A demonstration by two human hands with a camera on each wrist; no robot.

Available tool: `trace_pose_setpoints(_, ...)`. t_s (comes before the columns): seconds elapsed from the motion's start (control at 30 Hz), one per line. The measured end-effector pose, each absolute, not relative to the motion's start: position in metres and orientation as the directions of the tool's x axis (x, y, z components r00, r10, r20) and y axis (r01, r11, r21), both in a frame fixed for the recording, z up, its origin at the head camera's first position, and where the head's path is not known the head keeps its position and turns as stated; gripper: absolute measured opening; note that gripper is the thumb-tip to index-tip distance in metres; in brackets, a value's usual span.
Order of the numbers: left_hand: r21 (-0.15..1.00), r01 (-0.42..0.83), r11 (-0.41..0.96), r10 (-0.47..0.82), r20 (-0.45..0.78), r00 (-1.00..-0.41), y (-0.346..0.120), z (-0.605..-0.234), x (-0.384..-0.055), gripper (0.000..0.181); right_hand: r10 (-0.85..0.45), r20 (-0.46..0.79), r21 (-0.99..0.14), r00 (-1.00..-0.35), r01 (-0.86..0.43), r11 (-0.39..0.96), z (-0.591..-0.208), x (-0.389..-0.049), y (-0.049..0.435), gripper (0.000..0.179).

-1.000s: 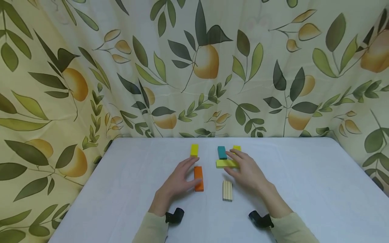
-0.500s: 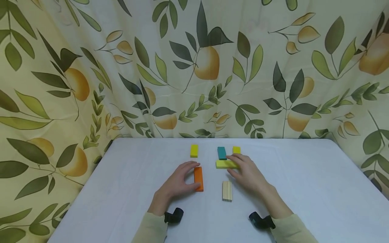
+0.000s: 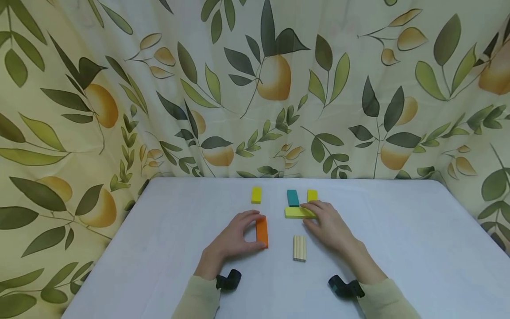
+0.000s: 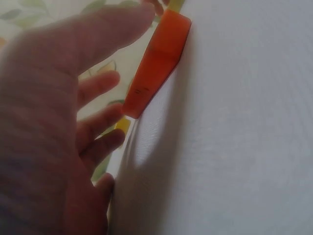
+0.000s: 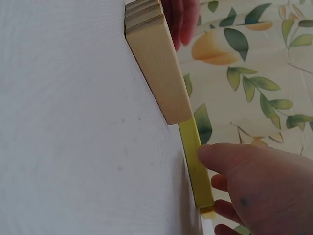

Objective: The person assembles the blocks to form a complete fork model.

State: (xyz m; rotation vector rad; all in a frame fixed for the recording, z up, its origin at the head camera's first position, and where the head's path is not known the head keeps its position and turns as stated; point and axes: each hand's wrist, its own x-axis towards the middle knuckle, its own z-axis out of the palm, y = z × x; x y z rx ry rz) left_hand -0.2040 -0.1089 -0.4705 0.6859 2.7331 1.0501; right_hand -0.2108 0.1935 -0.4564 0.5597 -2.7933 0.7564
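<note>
In the head view my left hand spans an orange block lengthwise, the thumb at its near end and the index finger at its far end. The left wrist view shows this orange block from the side, thumb and a fingertip close against it. My right hand pinches the right part of a yellow-green block between thumb and fingers. From the right wrist, the thumb lies at the edge of that yellow-green block; the fingers behind are partly hidden.
Plain wooden blocks lie side by side between the hands. Behind the yellow-green block are a teal block and a small yellow block. Another yellow block lies beyond the left hand. A leaf-and-fruit curtain borders the white table.
My left thumb and index finger have closed in on the ends of the orange block. The right hand's fingers have drawn together on the yellow-green block. The head view has shifted slightly.
</note>
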Motion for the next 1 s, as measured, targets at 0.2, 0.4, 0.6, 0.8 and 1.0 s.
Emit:
trace_pose_setpoints(0.2,0.659,0.366,0.657,0.464,0.029,-0.885,-0.1106,-0.4675,-0.2051,0.072,-0.297,0.263,-0.441,-0.918,-0.388,0.810,-0.4543,-0.2146,0.1942,0.041)
trace_pose_setpoints(0.4,0.656,0.359,0.664,0.465,0.014,-0.885,-0.1104,-0.4664,-0.2051,0.074,-0.286,0.253,-0.444,-0.924,-0.374,0.815,-0.4554,-0.2154,0.1966,0.038)
trace_pose_setpoints(0.6,0.652,0.370,0.661,0.482,0.008,-0.876,-0.1102,-0.4669,-0.2038,0.073,-0.268,0.227,-0.456,-0.936,-0.345,0.820,-0.4586,-0.2136,0.1989,0.037)
trace_pose_setpoints(0.8,0.651,0.380,0.657,0.488,0.017,-0.873,-0.1100,-0.4670,-0.2036,0.071,-0.263,0.236,-0.463,-0.935,-0.347,0.816,-0.4588,-0.2138,0.1988,0.035)
trace_pose_setpoints(1.0,0.638,0.403,0.656,0.503,0.029,-0.864,-0.1107,-0.4676,-0.2050,0.070,-0.261,0.256,-0.470,-0.931,-0.356,0.808,-0.4593,-0.2142,0.1985,0.035)
